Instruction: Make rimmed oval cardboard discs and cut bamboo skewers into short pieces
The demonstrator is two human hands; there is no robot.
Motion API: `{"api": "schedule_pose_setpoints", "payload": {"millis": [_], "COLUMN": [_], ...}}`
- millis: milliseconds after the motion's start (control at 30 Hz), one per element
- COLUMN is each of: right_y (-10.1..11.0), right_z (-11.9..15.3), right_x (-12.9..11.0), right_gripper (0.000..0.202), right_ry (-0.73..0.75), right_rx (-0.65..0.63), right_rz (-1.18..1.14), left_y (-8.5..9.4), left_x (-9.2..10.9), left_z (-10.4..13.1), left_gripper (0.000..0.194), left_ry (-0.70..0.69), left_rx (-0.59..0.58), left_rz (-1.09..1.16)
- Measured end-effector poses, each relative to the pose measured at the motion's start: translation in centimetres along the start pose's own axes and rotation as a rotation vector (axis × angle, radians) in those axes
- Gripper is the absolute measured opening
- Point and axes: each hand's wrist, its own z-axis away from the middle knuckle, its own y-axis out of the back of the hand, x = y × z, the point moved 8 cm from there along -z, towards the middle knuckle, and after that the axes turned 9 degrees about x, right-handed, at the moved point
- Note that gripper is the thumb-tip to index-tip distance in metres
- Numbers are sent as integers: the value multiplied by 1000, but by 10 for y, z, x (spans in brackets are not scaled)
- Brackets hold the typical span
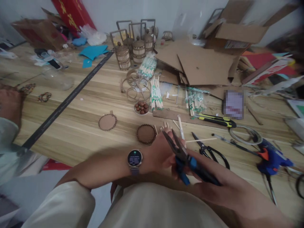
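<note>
My right hand [206, 186] is wrapped round the handles of a pair of pliers [181, 155] with blue and black grips. Their jaws stand apart and point up and to the left. Close behind the jaws is my left hand [158, 153], its fingers curled and partly covered by the pliers. Whatever it holds is hidden. Short pale wooden sticks [165, 125] show just beyond its knuckles. A round brown cardboard piece with a dark beaded rim [146, 133] lies beside this hand. Black scissors [211, 152] rest to the right of the pliers.
Farther back lie bundled chopsticks [156, 95], a bowl of brown beads [142, 108] and small lidded baskets with tall handles [139, 50]. Cardboard sheets [206, 66] are behind. A yellow-black cutter [216, 120] and blue glue gun [273, 156] lie right. Another person's hand [9, 104] is left.
</note>
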Motion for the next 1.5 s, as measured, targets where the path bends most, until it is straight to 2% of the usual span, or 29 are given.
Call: {"api": "schedule_pose_setpoints", "payload": {"millis": [67, 167, 233, 333, 433, 600, 833, 967, 1133, 1500], "right_y": [14, 35, 45, 50, 49, 36, 28, 25, 21, 23], "right_z": [14, 33, 42, 48, 45, 30, 18, 14, 8, 9], "right_x": [4, 21, 32, 40, 39, 30, 26, 27, 27, 26], "right_gripper": [40, 37, 38, 39, 36, 33, 33, 37, 30, 29], "right_ry": [17, -60, -101, -138, -172, -166, -140, -133, -88, -87], "right_rx": [33, 145, 206, 252, 273, 229, 222, 210, 177, 219], "right_rz": [56, 82, 100, 184, 261, 261, 42, -54, -95, -35], "left_y": [9, 22, 29, 32, 25, 10, -6, -9, -10, -8], "left_x": [8, 11, 5, 3, 4, 10, 16, 16, 16, 16], "left_z": [-1, 3, 11, 21, 27, 33, 34, 33, 34, 36], "left_gripper": [6, 25, 31, 38, 40, 40, 35, 36, 39, 36], "left_ry": [-40, -21, 84, 110, 126, 132, 134, 135, 155, 150], "left_rx": [-5, -26, -45, -58, -97, -179, -249, -247, -253, -244], "left_rz": [-119, -159, -52, 83, 138, 142, 305, 305, 297, 257]}}
